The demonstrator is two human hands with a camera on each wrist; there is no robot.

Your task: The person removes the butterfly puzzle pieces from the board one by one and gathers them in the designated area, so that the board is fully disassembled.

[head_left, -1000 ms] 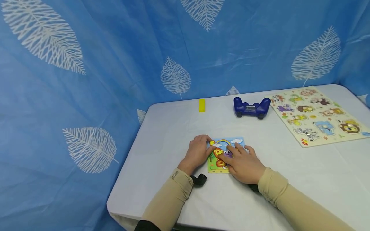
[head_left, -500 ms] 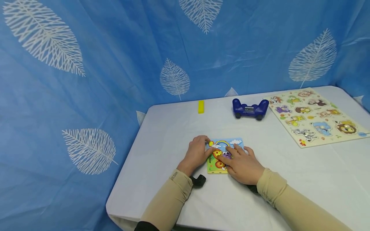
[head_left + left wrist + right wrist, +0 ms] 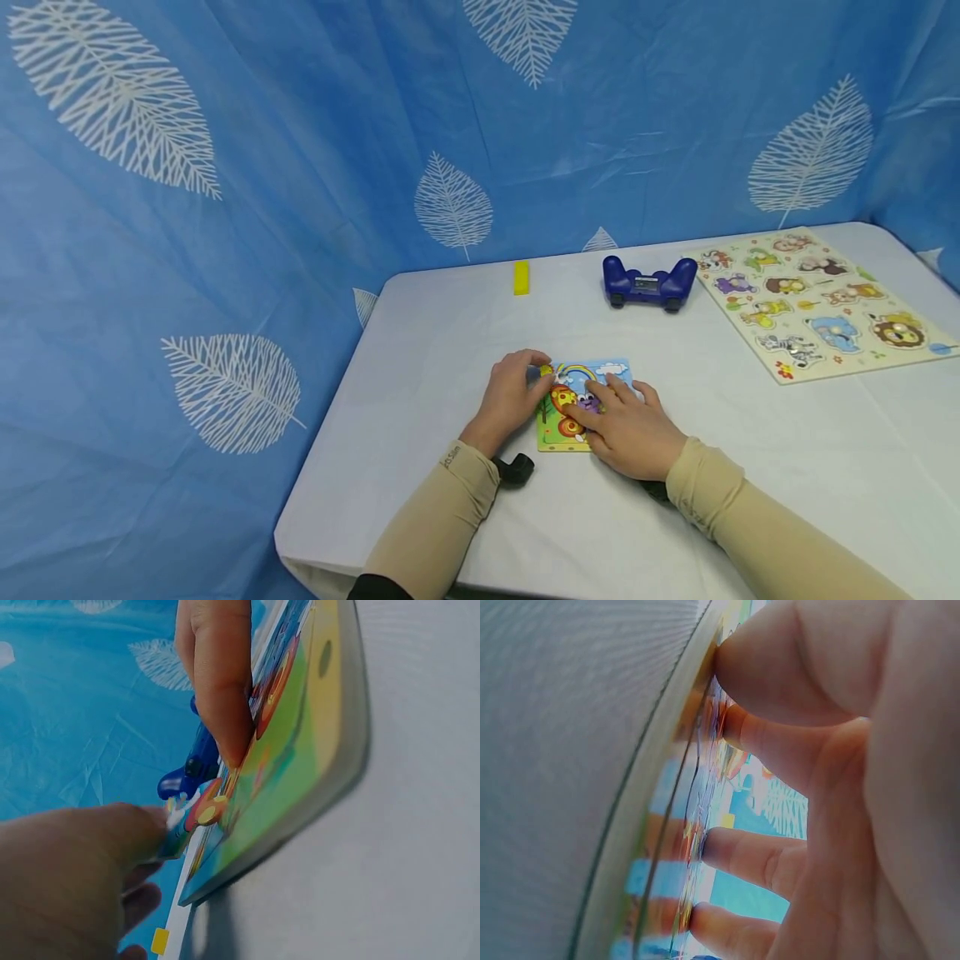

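A small, brightly coloured jigsaw puzzle board (image 3: pixel 552 435) lies flat on the white table. My left hand (image 3: pixel 510 398) is at its upper left corner. In the left wrist view, that hand pinches a colourful puzzle piece (image 3: pixel 204 813), tilted up from the board's surface. My right hand (image 3: pixel 637 429) lies over the board's right side with spread fingers. Its fingertips (image 3: pixel 720 846) touch the pieces from above in the right wrist view. The right hand hides the lower right part of the picture; a rainbow and a purple figure show above and between the fingers.
A yellow block (image 3: pixel 521 277) lies near the table's back edge. Right of it rests a blue game controller (image 3: pixel 647 283). A large animal peg puzzle (image 3: pixel 817 300) covers the back right. A blue leaf-patterned curtain (image 3: pixel 315 167) hangs behind the table (image 3: pixel 375 467).
My left thumb has drawn back towards the upper left corner, and the piece there now tilts up from the board. The right hand stays in place.
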